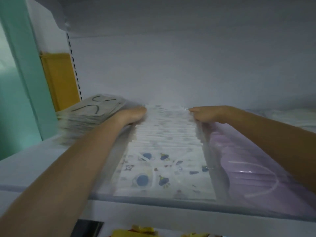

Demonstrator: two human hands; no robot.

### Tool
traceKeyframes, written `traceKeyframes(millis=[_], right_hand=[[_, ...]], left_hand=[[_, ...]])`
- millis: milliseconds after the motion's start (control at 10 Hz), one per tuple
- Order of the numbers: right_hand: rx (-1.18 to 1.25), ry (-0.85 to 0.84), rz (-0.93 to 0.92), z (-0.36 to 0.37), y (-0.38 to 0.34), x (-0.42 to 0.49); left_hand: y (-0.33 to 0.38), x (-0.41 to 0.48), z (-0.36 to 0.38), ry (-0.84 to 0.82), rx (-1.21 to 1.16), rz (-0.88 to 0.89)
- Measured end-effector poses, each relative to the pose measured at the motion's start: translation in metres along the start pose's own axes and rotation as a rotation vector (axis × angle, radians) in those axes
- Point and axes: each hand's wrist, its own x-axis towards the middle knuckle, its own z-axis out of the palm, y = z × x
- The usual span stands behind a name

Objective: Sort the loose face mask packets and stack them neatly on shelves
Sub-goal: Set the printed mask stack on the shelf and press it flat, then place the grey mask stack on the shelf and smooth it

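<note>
A stack of white face mask packets printed with small blue cartoon figures lies on the white shelf, running from its front edge toward the back. My left hand presses against the stack's far left side. On the far right side, my right hand has its fingers curled at the stack's edge. To the left sits a pile of beige mask packets with dark ear loops. Pale purple mask packets lie to the right. The picture is blurred.
The shelf's white back wall stands just behind the stacks. A yellow box and a teal wall are at the left. More pale packets lie at the far right. Yellow packages show below the shelf edge.
</note>
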Motion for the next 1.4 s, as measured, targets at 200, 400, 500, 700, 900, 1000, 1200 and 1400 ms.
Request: traceKeyframes(millis=[200,400,500,700,900,1000,1200,1400], right_hand=[[0.138,0.078,0.131,0.006,-0.014,0.01],[0.225,0.093,0.215,0.008,-0.03,0.021],[0.21,0.123,0.231,0.007,-0.035,0.027],[0.201,0.186,0.227,0.006,-0.025,0.03],[0.011,0.197,0.246,0.001,-0.03,0.021],[-0.054,0.203,0.137,-0.004,-0.04,0.014],[-0.105,0.228,-0.045,-0.004,-0.09,-0.016],[0.091,0.155,-0.194,0.019,-0.164,-0.039]], left_hand=[[-0.001,0.02,0.006,-0.125,0.01,0.021],[-0.006,0.034,0.01,-0.072,-0.095,0.118],[-0.006,0.04,0.018,-0.069,-0.147,0.157],[-0.011,0.046,0.021,-0.04,-0.178,0.202],[-0.007,0.034,0.013,-0.082,-0.134,0.147],[0.007,0.023,0.006,-0.072,0.014,0.164],[0.054,-0.016,-0.026,0.013,0.281,0.401],[0.025,-0.028,-0.122,0.122,0.504,0.47]])
